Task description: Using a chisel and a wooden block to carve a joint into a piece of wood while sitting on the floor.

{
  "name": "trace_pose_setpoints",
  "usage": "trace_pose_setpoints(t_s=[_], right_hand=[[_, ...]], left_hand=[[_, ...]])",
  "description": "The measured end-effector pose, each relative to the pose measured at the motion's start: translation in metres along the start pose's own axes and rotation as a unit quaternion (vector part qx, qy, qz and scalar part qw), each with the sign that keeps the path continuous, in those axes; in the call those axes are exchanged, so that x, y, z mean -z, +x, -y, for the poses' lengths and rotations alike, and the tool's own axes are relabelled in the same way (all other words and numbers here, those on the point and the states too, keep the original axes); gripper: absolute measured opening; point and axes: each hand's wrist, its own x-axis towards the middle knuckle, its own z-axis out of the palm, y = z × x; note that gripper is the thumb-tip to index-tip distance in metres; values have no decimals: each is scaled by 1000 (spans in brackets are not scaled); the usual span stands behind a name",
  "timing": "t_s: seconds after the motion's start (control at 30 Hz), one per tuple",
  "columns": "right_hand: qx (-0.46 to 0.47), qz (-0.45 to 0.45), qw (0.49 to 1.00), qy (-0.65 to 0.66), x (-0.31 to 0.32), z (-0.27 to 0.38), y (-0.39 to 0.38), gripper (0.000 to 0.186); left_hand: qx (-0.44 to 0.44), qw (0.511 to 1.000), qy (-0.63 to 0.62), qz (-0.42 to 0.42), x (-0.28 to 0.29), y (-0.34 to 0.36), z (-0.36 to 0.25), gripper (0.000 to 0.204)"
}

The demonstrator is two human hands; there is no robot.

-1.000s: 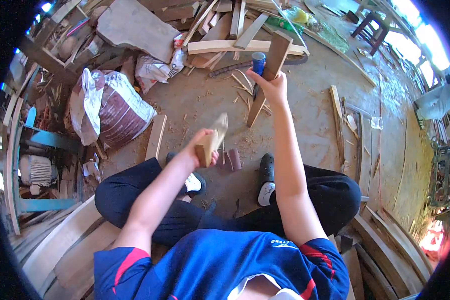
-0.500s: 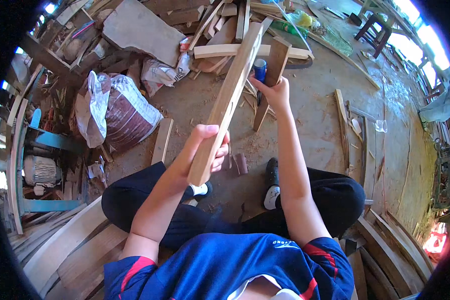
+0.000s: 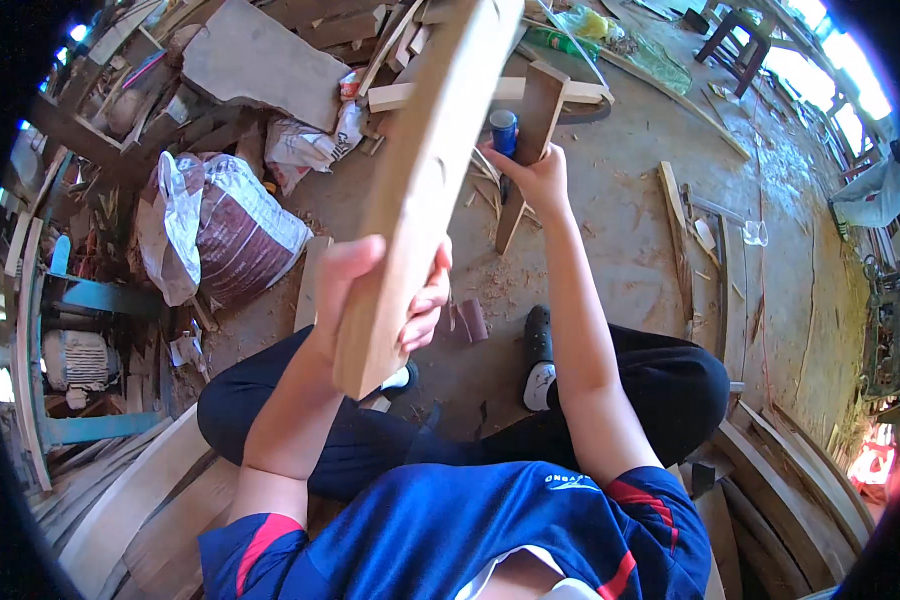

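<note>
Gripping the long plank (image 3: pixel 420 190) near its lower end, the left hand (image 3: pixel 390 295) had fingers clamped round it, raised before the chest, while the right hand (image 3: pixel 537 178) clasped a far upright board (image 3: pixel 530 130); a firmer, higher hold would likely steady the plank.

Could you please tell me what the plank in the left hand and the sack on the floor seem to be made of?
The plank in the left hand looks like bare, unfinished wood: pale tan, matte, with faint grain. The sack seems to be woven plastic, judging by its crinkled, slightly shiny white and maroon skin, though coated fabric is possible.
</note>
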Motion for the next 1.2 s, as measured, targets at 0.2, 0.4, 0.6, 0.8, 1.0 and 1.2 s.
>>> trace_pose_setpoints(t_s=[0.2, 0.4, 0.6, 0.8, 1.0, 1.2], right_hand=[[-22, 4, 1000, 12, -11, 4, -2, 18], [-38, -5, 999, 10, -5, 1, -3, 20], [-31, -6, 999, 26, -11, 9, -5, 19], [-28, -12, 998, 51, -8, 6, -6, 18], [-21, -12, 999, 44, -11, -2, -6, 19], [-60, -9, 997, 37, -2, 7, -5, 21]], left_hand=[[112, 986, -78, -92, 23, 8, 13, 59], [-40, 998, 46, 15, 3, -6, -3, 65], [130, 975, -9, -180, 7, 15, 5, 56], [-7, 999, 44, -6, -4, 12, 7, 63], [82, 984, 64, -145, 23, 21, 31, 51], [-49, 994, 98, -23, 0, 14, 19, 55]])
